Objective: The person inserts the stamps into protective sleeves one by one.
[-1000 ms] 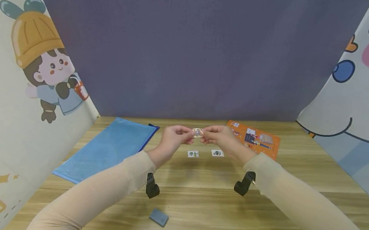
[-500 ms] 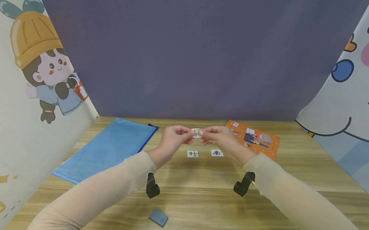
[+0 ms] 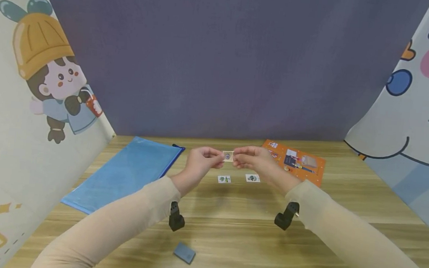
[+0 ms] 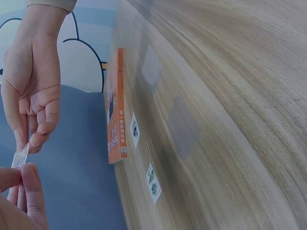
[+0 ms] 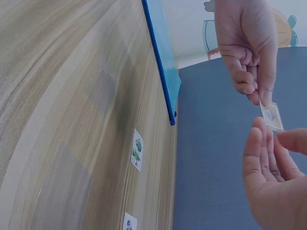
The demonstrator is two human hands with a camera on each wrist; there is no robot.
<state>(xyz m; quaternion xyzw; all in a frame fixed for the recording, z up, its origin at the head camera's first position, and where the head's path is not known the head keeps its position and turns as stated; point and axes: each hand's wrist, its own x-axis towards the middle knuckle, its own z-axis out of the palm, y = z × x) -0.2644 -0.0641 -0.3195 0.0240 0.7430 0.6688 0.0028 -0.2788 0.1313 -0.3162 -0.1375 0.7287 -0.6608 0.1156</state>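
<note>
A small stamp-like picture card, with a clear, shiny edge like a sleeve, is held up above the table between both hands. My left hand pinches one end of it between thumb and fingers. At its other end is my right hand; in the right wrist view its thumb and index finger stand apart, their tips at the card's edge. On the table below lie two more small picture cards, one with green plants and one with a dark picture.
A blue zip pouch lies at the left of the wooden table. An orange booklet lies at the back right, partly behind my right hand. A small grey block sits near the front. A dark backdrop rises behind.
The held card now shows its face more flatly, with less glare. My right hand's fingers have shifted slightly towards the card's edge and spread a little. The left hand stays nearly still.
</note>
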